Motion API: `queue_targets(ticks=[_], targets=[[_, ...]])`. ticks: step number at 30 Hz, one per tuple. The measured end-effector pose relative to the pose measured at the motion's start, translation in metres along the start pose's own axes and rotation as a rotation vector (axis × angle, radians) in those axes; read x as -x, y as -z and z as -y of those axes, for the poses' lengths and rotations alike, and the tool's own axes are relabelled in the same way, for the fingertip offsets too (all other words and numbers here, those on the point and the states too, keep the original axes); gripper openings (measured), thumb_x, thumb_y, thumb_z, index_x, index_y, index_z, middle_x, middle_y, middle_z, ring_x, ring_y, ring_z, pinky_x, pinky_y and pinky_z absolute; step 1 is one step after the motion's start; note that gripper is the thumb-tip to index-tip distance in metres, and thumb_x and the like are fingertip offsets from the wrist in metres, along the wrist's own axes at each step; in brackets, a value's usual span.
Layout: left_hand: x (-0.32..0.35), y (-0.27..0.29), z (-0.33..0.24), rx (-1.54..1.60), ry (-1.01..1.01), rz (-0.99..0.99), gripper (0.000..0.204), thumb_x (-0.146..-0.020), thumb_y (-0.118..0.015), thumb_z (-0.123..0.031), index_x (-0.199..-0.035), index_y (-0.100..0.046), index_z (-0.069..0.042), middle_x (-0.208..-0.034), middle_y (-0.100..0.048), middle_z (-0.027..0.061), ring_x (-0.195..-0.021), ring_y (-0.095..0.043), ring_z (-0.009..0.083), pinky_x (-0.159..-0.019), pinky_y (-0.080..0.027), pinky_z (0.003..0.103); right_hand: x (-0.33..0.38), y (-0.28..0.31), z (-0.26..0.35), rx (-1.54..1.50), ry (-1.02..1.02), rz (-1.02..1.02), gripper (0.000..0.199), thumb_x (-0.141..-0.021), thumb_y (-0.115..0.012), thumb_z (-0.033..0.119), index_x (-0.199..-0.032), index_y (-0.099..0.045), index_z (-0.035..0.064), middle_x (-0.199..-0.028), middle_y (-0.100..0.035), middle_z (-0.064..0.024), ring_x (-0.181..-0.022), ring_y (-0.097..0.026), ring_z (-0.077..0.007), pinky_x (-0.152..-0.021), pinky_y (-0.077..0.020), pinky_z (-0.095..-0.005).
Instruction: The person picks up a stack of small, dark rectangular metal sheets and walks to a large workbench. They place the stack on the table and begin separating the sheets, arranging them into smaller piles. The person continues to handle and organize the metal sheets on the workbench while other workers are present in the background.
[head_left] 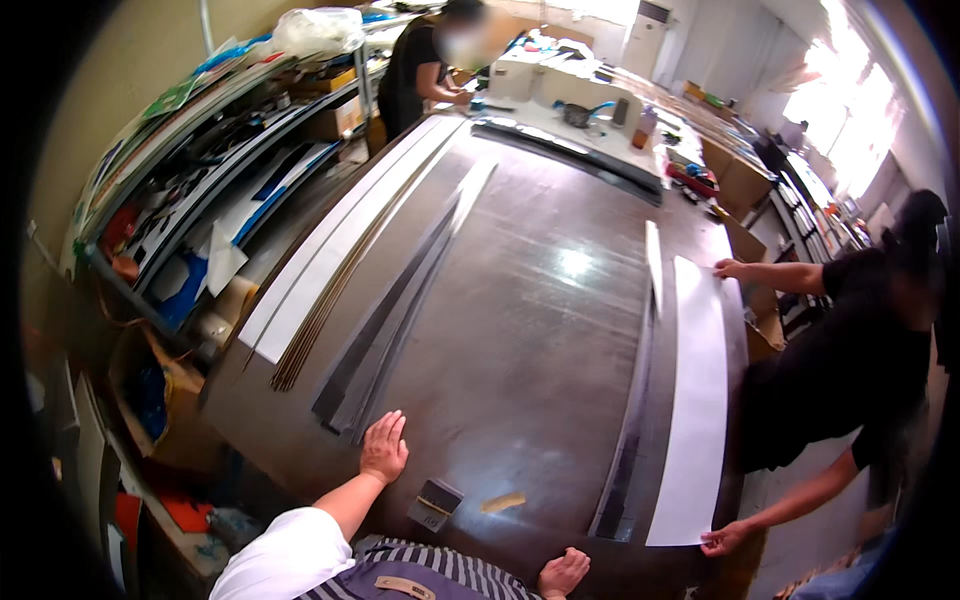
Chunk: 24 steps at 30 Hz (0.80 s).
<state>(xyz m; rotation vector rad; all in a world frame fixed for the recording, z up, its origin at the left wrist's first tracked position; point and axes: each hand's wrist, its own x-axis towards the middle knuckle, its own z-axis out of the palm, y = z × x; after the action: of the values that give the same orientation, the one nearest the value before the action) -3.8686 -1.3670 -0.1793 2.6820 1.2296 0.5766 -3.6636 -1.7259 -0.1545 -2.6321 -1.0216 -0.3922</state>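
Note:
My left hand (385, 448) lies on the dark table top (520, 330) with its fingers stretched out and nothing in them. Just beyond its fingertips are the near ends of long dark strips (345, 395). My right hand (565, 573) rests at the table's near edge, fingers loosely extended and holding nothing. Between my hands lie a small grey and black square piece (435, 505) and a short tan piece (503, 502). Across the table on the right, a co-worker's two hands (728, 538) hold a long white strip (692, 410) by its ends.
Long white strips (310, 285) and thin brown rods (318, 325) lie along the table's left side. More dark strips (625, 470) lie beside the co-worker's white strip. Another person (410, 75) stands at the far left, near a cluttered shelf rack (180, 220). A black bar (570, 158) lies at the far end.

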Motion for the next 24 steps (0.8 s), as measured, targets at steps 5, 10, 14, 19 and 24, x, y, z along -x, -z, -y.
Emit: queue_targets(ticks=[5, 10, 14, 19, 24], targets=[[0.0, 0.004, 0.0, 0.023, 0.015, -0.002, 0.05, -0.079, -0.055, -0.017, -0.128, -0.048, -0.007, -0.136, -0.045, 0.0086, -0.127, -0.041, 0.025, -0.105, -0.032, 0.04, 0.014, -0.017, -0.012, -0.121, -0.035, -0.029, 0.017, -0.08, -0.05, 0.006, -0.096, -0.056, 0.0054, -0.089, -0.056, -0.0144, -0.088, -0.055, -0.0343, -0.081, -0.0447, -0.0459], [-0.002, 0.004, 0.0, 0.06, 0.012, -0.016, 0.05, -0.08, -0.056, -0.016, -0.128, -0.047, -0.007, -0.136, -0.045, 0.0085, -0.127, -0.042, 0.0247, -0.106, -0.031, 0.04, 0.012, -0.006, -0.005, -0.091, -0.014, 0.018, 0.016, -0.08, -0.051, 0.005, -0.095, -0.056, 0.0053, -0.092, -0.055, -0.0149, -0.091, -0.053, -0.0349, -0.083, -0.0434, -0.048], [0.005, 0.001, 0.003, 0.052, 0.033, -0.014, 0.05, -0.08, -0.056, -0.016, -0.129, -0.047, -0.007, -0.136, -0.045, 0.0088, -0.128, -0.041, 0.0251, -0.106, -0.031, 0.041, 0.029, -0.027, -0.019, -0.062, -0.058, 0.134, 0.024, -0.078, -0.048, 0.009, -0.101, -0.048, 0.0016, -0.099, -0.047, -0.0177, -0.098, -0.047, -0.0369, -0.087, -0.0378, -0.046], [0.005, -0.002, 0.005, 0.069, 0.016, -0.017, 0.052, -0.081, -0.053, -0.017, -0.13, -0.045, -0.005, -0.137, -0.043, 0.0111, -0.129, -0.039, 0.0266, -0.107, -0.029, 0.041, 0.029, -0.034, -0.022, 0.028, 0.031, 0.054, 0.022, -0.08, -0.046, 0.007, -0.101, -0.047, 0.0039, -0.097, -0.047, -0.0159, -0.098, -0.047, -0.0366, -0.087, -0.0389, -0.0472], [0.005, -0.01, 0.009, 0.068, -0.005, -0.04, 0.05, -0.081, -0.054, -0.018, -0.129, -0.046, -0.004, -0.136, -0.044, 0.0104, -0.128, -0.04, 0.0249, -0.106, -0.031, 0.04, 0.03, -0.037, -0.02, 0.148, -0.075, 0.156, 0.031, -0.077, -0.049, 0.006, -0.108, -0.048, 0.002, -0.104, -0.048, -0.0178, -0.099, -0.047, -0.0372, -0.087, -0.0396, -0.0457]])
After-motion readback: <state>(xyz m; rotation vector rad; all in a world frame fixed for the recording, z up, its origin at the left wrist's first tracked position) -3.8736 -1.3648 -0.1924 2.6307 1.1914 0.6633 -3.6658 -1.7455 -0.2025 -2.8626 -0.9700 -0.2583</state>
